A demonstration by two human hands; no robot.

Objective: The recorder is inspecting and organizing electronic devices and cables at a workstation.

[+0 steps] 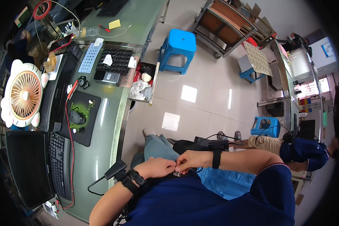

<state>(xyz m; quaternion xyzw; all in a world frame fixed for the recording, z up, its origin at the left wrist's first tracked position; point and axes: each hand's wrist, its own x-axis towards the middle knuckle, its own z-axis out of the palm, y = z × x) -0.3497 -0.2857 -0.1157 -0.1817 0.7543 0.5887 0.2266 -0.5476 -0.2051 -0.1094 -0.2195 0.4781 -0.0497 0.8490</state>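
Our right hand (191, 159) pinches a small silvery piece (177, 174) beside our left hand (158, 167), whose grip we cannot tell.

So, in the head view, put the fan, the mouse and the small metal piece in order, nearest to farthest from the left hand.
From the left hand:
1. Metal piece: just to its right.
2. Mouse: well off to the left, on the dark pad.
3. Fan: farther left, past the mouse.
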